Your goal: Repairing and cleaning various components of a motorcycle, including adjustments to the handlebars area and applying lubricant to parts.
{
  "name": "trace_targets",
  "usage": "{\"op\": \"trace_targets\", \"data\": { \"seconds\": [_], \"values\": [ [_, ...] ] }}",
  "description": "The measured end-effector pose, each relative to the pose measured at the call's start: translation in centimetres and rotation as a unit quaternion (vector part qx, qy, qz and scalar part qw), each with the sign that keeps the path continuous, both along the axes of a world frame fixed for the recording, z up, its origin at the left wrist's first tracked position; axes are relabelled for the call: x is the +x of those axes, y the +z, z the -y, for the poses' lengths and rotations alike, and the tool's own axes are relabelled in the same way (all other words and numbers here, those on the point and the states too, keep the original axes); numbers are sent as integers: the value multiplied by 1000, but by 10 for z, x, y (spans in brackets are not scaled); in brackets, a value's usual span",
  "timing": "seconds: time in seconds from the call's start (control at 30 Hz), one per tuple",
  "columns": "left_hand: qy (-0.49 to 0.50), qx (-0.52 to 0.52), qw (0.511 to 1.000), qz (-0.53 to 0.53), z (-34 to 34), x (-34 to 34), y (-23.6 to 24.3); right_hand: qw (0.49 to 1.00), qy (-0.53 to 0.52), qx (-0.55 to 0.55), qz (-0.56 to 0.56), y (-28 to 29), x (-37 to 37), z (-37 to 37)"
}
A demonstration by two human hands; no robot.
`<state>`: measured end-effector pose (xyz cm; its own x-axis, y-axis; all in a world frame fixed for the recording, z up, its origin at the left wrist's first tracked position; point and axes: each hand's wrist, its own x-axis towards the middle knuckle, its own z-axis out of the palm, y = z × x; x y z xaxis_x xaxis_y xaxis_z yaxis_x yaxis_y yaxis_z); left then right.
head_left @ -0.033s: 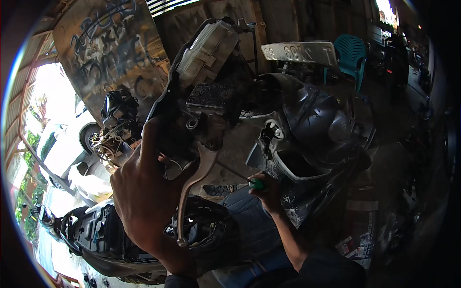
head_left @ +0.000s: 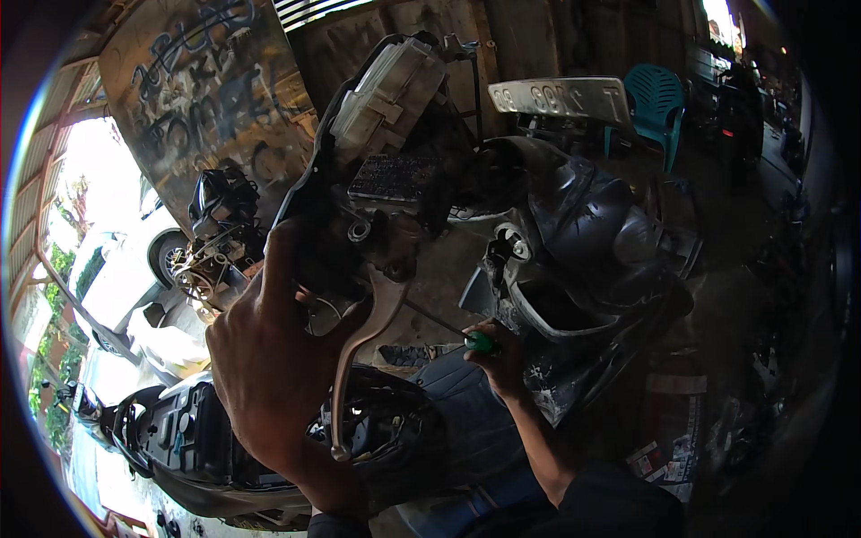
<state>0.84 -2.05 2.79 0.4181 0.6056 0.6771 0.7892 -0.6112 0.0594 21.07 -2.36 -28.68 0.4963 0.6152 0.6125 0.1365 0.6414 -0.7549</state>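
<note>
My left hand (head_left: 278, 368) is closed round the dark edge of the scooter's black handlebar cover (head_left: 309, 193), the index finger laid up along it and the thumb close to a silver brake lever (head_left: 352, 345). What the other fingers touch is hidden behind the hand. The lever curves down from its mount (head_left: 395, 255). Lower right of it, my right hand (head_left: 500, 363) grips a screwdriver (head_left: 482, 342) by its green handle. Its thin shaft slants up and left toward the lever's mount; the lever hides the tip.
Grey scooter body panels (head_left: 574, 260) lie to the right, with a licence plate (head_left: 560, 100) and a green plastic chair (head_left: 656, 108) behind. A black partly stripped scooter (head_left: 202, 439) stands at lower left. A painted board (head_left: 206, 108) leans at the back left.
</note>
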Motion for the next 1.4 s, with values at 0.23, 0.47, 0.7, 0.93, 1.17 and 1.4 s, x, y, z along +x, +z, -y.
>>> {"op": "trace_targets", "data": {
  "seconds": [0.23, 0.47, 0.7, 0.93, 1.17, 1.4],
  "values": [
    [-2, -10, 1000, 1, 17, 7, 9, 938, 309, -92, -130, -9, 36, -16],
    [34, -17, 999, -10, -1, 1, -1, 925, 347, -75, -139, -22, 22, -15],
    [16, 2, 1000, -9, -4, 0, -4, 929, 311, -45, -193, -29, -1, -8],
    [48, -24, 998, -13, -1, 3, -1, 930, 315, -27, -189, -40, 10, -24],
    [31, -32, 999, -2, 2, 7, 2, 901, 386, 38, -192, -57, 8, -62],
    [31, 44, 998, -23, 1, 3, -5, 857, 477, -54, -188, -44, 27, -74]
  ]
}}
